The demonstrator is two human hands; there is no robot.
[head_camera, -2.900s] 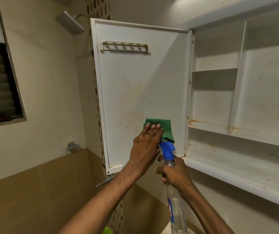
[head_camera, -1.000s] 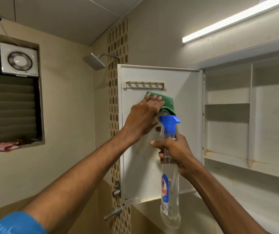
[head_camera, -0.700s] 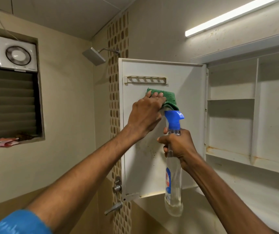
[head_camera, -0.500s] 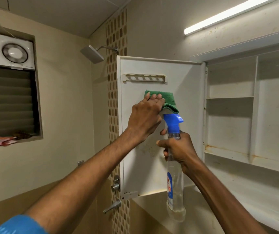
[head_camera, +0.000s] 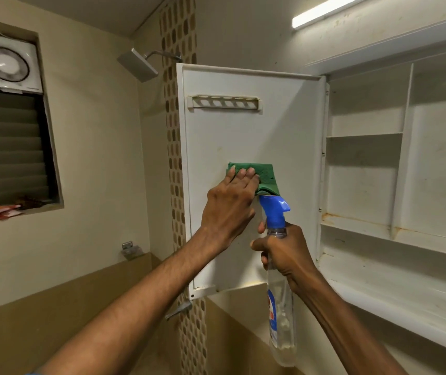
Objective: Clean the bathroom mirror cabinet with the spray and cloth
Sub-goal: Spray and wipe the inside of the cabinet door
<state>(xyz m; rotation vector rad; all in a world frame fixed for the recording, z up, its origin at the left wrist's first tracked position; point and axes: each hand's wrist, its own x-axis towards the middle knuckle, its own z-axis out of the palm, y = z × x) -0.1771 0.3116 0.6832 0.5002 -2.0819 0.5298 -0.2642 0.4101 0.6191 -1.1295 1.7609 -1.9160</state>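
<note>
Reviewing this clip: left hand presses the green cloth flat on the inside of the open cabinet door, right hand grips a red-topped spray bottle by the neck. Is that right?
Not quite. In the head view the spray bottle has a blue top, not red. The rest holds: the left hand presses the green cloth on the open cabinet door, and the right hand grips the bottle's neck.

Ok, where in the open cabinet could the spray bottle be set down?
Bare patches: the wide bottom shelf, the ledge above it beside the vertical divider, and the small upper shelf. Crowded: the door, where the left hand presses the cloth.
</note>
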